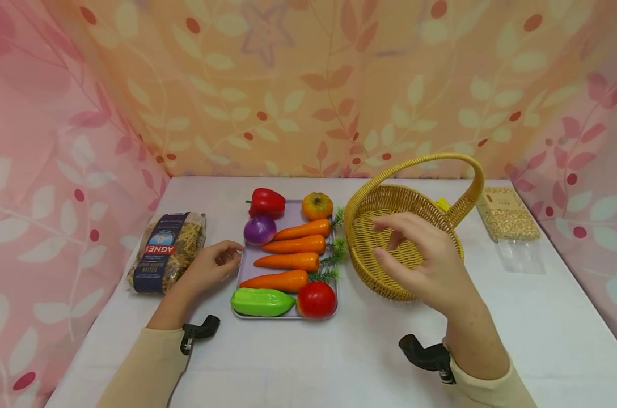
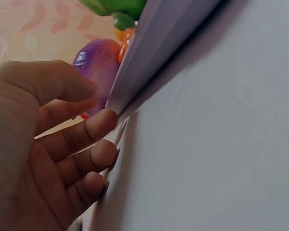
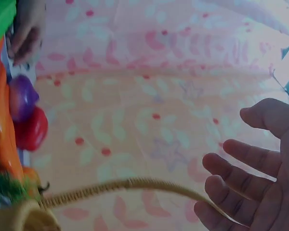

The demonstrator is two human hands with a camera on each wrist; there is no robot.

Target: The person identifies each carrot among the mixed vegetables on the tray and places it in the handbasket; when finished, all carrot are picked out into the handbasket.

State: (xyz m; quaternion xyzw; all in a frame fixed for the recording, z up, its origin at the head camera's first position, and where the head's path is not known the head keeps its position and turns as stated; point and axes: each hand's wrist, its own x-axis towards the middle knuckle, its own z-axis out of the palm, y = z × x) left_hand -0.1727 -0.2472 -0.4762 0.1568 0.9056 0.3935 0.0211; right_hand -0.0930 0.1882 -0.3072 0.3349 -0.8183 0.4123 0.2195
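At centre-left of the head view, the left hand has relaxed, empty fingers just beside the left edge of the lilac tray, which spreads rightward, four glossy orange carrots lying crosswise on it. Right of centre, the right hand, loosely bent and holding nothing, is nearer the round, golden, arch-handled wicker basket.

The left hand is held loosely curled at the left edge of the tray; the right hand is raised right of it, thumb and fingers parted.
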